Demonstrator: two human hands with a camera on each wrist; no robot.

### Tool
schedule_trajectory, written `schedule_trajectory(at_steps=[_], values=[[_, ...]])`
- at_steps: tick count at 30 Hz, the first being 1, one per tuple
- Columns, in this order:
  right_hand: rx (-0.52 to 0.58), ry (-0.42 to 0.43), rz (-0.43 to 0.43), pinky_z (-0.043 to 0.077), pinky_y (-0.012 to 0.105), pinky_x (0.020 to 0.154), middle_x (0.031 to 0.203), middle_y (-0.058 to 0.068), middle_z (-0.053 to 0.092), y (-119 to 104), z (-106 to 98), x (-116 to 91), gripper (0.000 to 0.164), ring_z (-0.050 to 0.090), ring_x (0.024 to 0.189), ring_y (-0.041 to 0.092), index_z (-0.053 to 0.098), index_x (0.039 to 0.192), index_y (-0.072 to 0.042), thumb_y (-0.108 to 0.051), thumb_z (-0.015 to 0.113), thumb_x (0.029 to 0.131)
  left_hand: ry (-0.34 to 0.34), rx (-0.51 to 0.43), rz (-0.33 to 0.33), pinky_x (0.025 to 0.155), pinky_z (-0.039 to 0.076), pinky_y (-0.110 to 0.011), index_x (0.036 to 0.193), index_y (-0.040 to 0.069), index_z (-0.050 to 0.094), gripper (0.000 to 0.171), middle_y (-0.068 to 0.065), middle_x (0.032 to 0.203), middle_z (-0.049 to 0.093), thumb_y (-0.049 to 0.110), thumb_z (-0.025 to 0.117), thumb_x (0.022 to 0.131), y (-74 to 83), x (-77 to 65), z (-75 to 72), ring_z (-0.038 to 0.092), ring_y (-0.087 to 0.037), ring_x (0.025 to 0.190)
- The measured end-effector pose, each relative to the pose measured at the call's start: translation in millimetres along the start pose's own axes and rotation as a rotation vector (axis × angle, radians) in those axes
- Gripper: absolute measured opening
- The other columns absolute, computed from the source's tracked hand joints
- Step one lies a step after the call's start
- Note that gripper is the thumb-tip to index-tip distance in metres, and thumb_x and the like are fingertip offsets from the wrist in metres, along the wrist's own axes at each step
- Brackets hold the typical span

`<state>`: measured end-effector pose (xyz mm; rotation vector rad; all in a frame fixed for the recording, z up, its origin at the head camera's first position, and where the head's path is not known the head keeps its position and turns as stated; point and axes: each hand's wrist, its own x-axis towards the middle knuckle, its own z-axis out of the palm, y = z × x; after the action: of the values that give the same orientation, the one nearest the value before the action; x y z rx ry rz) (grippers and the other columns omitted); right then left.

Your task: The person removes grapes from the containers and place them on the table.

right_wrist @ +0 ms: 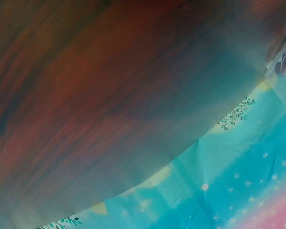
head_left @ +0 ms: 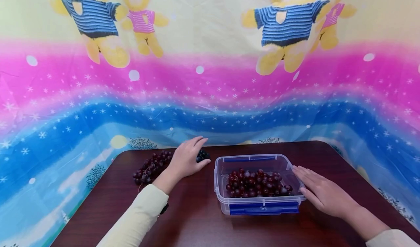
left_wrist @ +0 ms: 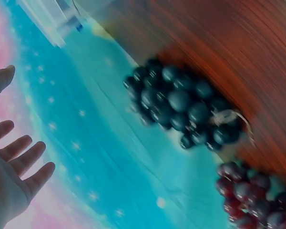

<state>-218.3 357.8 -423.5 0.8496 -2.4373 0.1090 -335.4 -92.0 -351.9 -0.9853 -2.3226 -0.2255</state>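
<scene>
A clear plastic box with blue clips stands on the table, with red grapes inside it. My right hand lies along the box's right side, fingers straight and touching or nearly touching the rim. To the left of the box, my left hand is raised over the table with its fingers spread and nothing held. Behind it, a bunch of dark grapes is partly hidden in the head view. Left of that hand lies a long bunch of red grapes; the left wrist view catches part of it.
The dark wooden table has rounded far corners. A cloth printed with bears and snowflakes hangs behind and beside it. In the right wrist view, the box shows only at the right edge.
</scene>
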Motion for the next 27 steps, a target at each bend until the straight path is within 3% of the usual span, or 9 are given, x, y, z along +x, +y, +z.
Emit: schedule_trajectory(at_steps=[4,12,20,27], values=[[-0.010,0.005,-0.020,0.005,0.015,0.112,0.140,0.021,0.049,1,0,1,0.060,0.006,0.142,-0.001,0.044,0.144,0.000,-0.018,0.065,0.091,-0.024,0.026,0.087,0.098,0.045,-0.046,0.140,0.007,0.051,0.071,-0.016,0.136,0.053,0.043,0.075,0.083,15.2,5.7,4.6,0.054,-0.030,0.121],[-0.025,0.008,-0.039,0.006,0.017,0.113,0.139,0.021,0.050,1,-1,1,0.059,0.011,0.143,0.003,0.046,0.143,0.000,-0.020,0.065,0.091,-0.086,0.035,0.200,0.101,0.043,-0.043,0.142,0.010,0.048,0.070,-0.012,0.138,0.052,0.048,0.069,0.087,38.5,16.4,13.4,0.052,-0.026,0.124],[-0.025,0.007,-0.041,0.007,0.017,0.113,0.139,0.021,0.049,0,-1,2,0.057,0.007,0.143,0.001,0.047,0.141,0.002,-0.019,0.065,0.091,-0.159,0.038,0.206,0.103,0.041,-0.041,0.144,0.013,0.046,0.069,-0.009,0.140,0.050,0.051,0.064,0.089,59.5,28.4,17.1,0.049,-0.023,0.127],[-0.026,0.007,-0.031,0.007,0.018,0.113,0.148,0.012,0.042,0,-1,2,0.058,0.008,0.143,0.002,0.046,0.142,0.001,-0.019,0.065,0.091,-0.221,0.060,0.244,0.101,0.043,-0.037,0.144,0.016,0.046,0.068,-0.006,0.141,0.050,0.054,0.062,0.090,77.8,37.8,27.4,0.050,-0.019,0.126]])
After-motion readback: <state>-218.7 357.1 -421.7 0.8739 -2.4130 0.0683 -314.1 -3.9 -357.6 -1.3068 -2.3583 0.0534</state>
